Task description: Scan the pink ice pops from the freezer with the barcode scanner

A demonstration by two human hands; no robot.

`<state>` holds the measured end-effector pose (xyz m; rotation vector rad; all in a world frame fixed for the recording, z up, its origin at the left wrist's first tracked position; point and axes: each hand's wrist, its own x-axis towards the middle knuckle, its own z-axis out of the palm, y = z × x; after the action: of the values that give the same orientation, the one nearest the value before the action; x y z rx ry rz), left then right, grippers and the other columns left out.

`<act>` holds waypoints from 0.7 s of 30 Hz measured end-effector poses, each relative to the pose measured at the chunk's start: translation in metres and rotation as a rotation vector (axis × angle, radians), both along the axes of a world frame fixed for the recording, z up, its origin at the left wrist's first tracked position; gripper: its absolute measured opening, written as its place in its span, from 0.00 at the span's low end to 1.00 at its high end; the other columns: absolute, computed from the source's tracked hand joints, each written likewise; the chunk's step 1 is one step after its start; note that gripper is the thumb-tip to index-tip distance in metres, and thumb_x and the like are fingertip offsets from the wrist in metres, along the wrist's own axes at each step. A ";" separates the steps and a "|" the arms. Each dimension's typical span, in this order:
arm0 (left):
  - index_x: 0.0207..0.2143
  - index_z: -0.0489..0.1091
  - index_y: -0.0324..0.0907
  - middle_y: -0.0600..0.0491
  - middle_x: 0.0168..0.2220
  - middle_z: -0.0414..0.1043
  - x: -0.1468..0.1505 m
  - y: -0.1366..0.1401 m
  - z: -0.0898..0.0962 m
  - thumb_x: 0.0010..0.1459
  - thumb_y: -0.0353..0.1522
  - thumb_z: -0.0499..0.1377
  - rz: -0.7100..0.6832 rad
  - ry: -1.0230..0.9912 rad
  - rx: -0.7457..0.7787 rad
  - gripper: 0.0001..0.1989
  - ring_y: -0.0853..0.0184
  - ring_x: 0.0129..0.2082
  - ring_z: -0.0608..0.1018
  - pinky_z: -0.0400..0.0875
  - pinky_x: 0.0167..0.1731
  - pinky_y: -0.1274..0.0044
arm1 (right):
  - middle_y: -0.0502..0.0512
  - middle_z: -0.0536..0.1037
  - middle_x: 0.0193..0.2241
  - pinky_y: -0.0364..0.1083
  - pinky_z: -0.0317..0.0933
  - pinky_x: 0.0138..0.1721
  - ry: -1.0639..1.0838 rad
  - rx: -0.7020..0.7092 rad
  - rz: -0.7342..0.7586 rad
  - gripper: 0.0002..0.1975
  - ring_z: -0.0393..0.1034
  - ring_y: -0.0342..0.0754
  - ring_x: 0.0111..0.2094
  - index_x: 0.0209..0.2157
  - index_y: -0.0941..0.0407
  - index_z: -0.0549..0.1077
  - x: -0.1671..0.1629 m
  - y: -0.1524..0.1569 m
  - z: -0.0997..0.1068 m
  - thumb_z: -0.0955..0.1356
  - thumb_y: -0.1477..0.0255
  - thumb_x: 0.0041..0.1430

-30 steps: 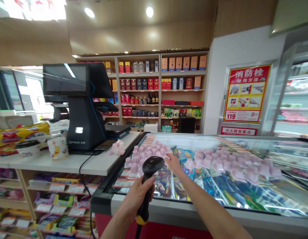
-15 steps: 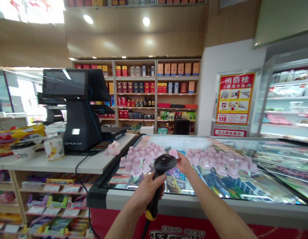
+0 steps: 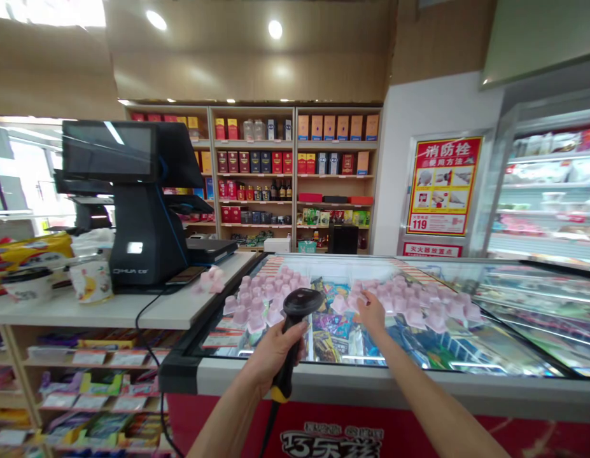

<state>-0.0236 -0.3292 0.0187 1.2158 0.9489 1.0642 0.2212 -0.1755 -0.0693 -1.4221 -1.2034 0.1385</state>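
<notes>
My left hand (image 3: 277,348) is wrapped round the handle of a black barcode scanner (image 3: 302,302) with a yellow-edged base. The scanner is upright, its head pointing away over the glass-topped freezer (image 3: 352,369). My right hand (image 3: 372,313) reaches over the glass, fingers pinched at a small pink cup (image 3: 356,299). Another pink cup (image 3: 340,304) sits on the glass just left of these fingers. Pink cups stand in two groups, one to the left (image 3: 256,305) and a second to the right (image 3: 414,302). Colourful packets (image 3: 330,343) show through the glass.
To the left, a black checkout terminal (image 3: 144,216) stands on a white counter (image 3: 146,312), with pink pieces (image 3: 211,280) near the counter's edge. A black cable (image 3: 140,324) hangs down from there. Shelves of boxes (image 3: 256,162) line the back; a lit fridge (image 3: 557,184) is at right.
My right hand has moved right, from one pink cup to the right group's edge; a cup now sits alone where it was. The left hand and scanner shifted slightly left with the view.
</notes>
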 end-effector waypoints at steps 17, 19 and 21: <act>0.22 0.60 0.40 0.60 0.15 0.62 -0.037 0.016 -0.012 0.42 0.42 0.57 0.154 -0.006 -0.052 0.15 0.76 0.15 0.64 0.57 0.17 0.82 | 0.59 0.69 0.41 0.47 0.51 0.45 -0.453 -0.035 0.255 0.20 0.61 0.50 0.43 0.43 0.59 0.65 -0.126 0.055 0.006 0.62 0.73 0.44; 0.21 0.59 0.40 0.60 0.15 0.62 -0.041 0.017 -0.014 0.43 0.42 0.57 0.177 0.010 -0.049 0.15 0.76 0.14 0.64 0.56 0.17 0.82 | 0.60 0.69 0.42 0.48 0.51 0.46 -0.463 -0.069 0.270 0.20 0.60 0.50 0.45 0.43 0.59 0.65 -0.140 0.065 0.003 0.63 0.73 0.44; 0.21 0.59 0.40 0.60 0.15 0.61 -0.042 0.017 -0.016 0.43 0.42 0.56 0.182 0.019 -0.040 0.15 0.76 0.14 0.63 0.56 0.17 0.82 | 0.59 0.69 0.42 0.47 0.52 0.45 -0.479 -0.093 0.297 0.19 0.61 0.50 0.44 0.43 0.58 0.65 -0.144 0.072 0.000 0.62 0.75 0.44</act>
<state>-0.0660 -0.3118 0.0031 1.1243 1.1063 1.1728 0.0774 -0.1039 -0.0693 -1.3916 -1.8231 0.0589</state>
